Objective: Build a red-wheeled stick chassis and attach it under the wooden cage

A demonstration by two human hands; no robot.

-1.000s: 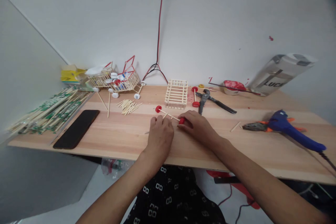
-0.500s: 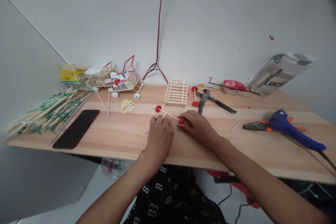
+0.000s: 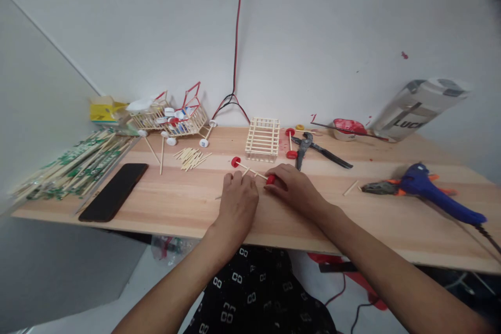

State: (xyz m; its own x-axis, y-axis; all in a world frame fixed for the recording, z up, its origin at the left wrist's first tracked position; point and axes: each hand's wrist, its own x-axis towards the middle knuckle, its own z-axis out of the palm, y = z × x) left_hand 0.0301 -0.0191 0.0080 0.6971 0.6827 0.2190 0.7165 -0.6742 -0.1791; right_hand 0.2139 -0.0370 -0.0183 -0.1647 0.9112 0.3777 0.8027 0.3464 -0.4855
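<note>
On the wooden table (image 3: 164, 203) lies a thin stick axle (image 3: 250, 171) with a red wheel (image 3: 235, 162) at its far end and another red wheel (image 3: 271, 179) at its near end. My right hand (image 3: 295, 188) pinches the near red wheel with its fingertips. My left hand (image 3: 238, 201) rests knuckles up beside it, fingers curled on a short stick (image 3: 246, 172) next to the axle. A small stick crate (image 3: 263, 139) stands just behind the hands.
A second red-wheeled axle (image 3: 290, 143) and pliers (image 3: 313, 148) lie behind the right hand. A blue glue gun (image 3: 434, 194) is at right, a black phone (image 3: 114, 191) and packed chopsticks (image 3: 74, 164) at left, finished stick carts (image 3: 176, 117) and loose sticks (image 3: 191, 158) at the back.
</note>
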